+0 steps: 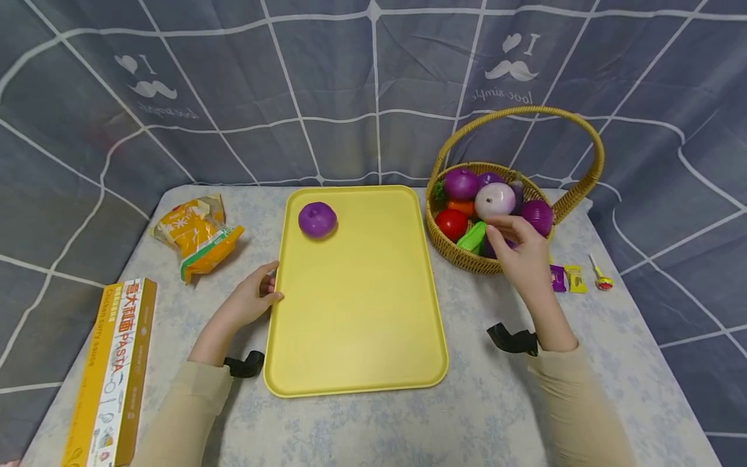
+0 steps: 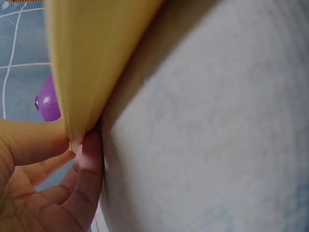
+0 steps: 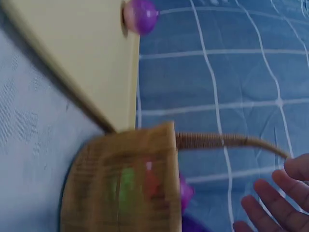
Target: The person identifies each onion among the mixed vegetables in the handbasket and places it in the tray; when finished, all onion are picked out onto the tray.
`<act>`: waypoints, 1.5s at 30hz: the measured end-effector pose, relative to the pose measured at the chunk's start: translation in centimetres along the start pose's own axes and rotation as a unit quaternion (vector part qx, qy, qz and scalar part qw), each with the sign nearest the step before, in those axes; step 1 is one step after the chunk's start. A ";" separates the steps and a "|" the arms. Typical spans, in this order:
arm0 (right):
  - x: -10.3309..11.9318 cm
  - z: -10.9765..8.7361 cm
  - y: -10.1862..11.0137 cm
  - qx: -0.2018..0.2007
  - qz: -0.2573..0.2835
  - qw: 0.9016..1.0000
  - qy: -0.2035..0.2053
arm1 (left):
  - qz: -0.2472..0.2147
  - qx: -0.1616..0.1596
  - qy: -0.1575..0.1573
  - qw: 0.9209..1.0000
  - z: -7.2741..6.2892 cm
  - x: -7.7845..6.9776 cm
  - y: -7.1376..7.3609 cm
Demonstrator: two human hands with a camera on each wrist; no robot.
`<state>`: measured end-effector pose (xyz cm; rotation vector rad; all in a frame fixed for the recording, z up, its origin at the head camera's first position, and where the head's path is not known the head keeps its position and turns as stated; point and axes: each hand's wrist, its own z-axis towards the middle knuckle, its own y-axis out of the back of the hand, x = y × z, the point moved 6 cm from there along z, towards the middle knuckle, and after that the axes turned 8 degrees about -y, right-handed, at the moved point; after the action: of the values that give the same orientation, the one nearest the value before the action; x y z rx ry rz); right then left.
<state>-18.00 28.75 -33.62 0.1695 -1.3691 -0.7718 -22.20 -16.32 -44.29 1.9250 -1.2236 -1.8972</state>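
My left hand pinches the left edge of a yellow tray; in the left wrist view thumb and fingers lie on either side of its rim. A round purple toy vegetable sits in the tray's far left corner. Over the front right of a wicker basket hovers my right hand, fingers loosely bent with nothing in them. Nearest to it are a white onion, a green toy vegetable and a ridged purple onion. A red tomato lies further left in the basket.
The basket's tall handle arches over its contents. Small wrapped sweets and a lollipop lie right of it. At left are an orange snack bag and a pasta box. A grey curtain hangs behind the table.
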 end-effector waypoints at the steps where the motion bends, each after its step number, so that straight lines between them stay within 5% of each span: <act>1: -0.5 0.0 0.7 -0.005 -0.011 1.000 -0.015 | 0.000 0.000 -0.002 1.000 0.0 -0.1 0.0; 9: -3.4 0.2 2.7 0.030 -0.096 0.993 -0.062 | -0.007 0.001 -0.004 1.000 -0.1 -0.3 0.0; 24: -5.0 0.8 0.5 0.113 -0.182 0.971 -0.111 | -0.012 -0.004 -0.002 1.000 0.0 0.4 -0.3; 34: -4.9 1.0 0.5 0.091 -0.177 0.973 -0.113 | -0.015 -0.006 -0.002 1.000 0.1 0.3 -0.3; 45: -2.6 0.8 0.1 0.030 -0.103 0.989 -0.105 | -0.017 -0.004 0.002 1.000 0.1 0.6 -0.1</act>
<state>-18.68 30.60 -35.51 0.2863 -1.5924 -0.9412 -22.35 -16.54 -44.81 1.9565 -1.1877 -1.9092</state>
